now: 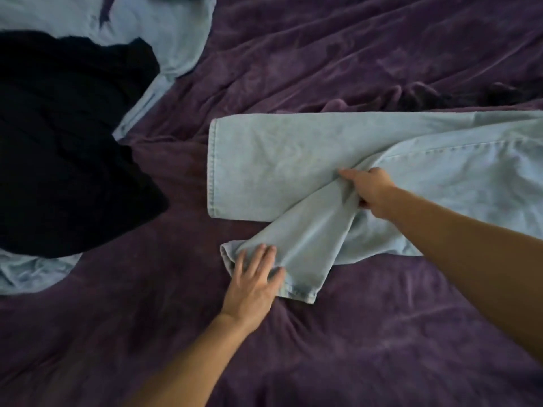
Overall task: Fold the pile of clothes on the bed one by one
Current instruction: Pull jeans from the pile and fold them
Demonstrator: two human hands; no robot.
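Light-blue jeans (264,160) lie centre-right on the purple bedspread (382,333), long axis left to right, hems leftward; left hand (252,283) presses flat on the nearer hem, right hand (370,192) grips fabric between the legs.

Black garment heap (64,142) blocking left, bare purple blanket (382,333) open near side
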